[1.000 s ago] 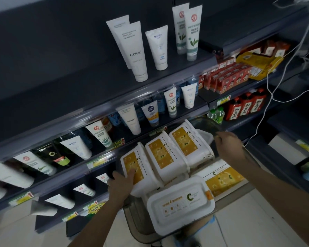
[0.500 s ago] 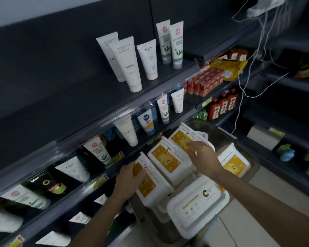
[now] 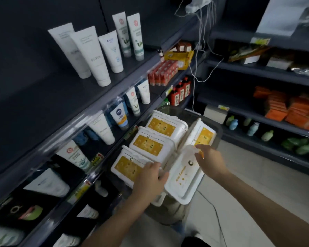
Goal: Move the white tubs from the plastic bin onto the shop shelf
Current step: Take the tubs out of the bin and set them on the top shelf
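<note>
Head view: left hand (image 3: 151, 177) lies open-fingered on the nearest white tub (image 3: 130, 166); right hand (image 3: 210, 160) rests loosely open on the flat tub (image 3: 183, 177). White tubes (image 3: 98, 56) crowd the shelf (image 3: 78, 97) above the bin (image 3: 216, 127).

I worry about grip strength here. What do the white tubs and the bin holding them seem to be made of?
The white tubs look like rigid moulded plastic with a matte finish: raised lid rims, rounded corners, no glare. Their yellow panels look like printed labels. The bin appears to be translucent smoky plastic, slightly glossy, since the floor shows faintly through its wall. Blur leaves both uncertain.
</note>
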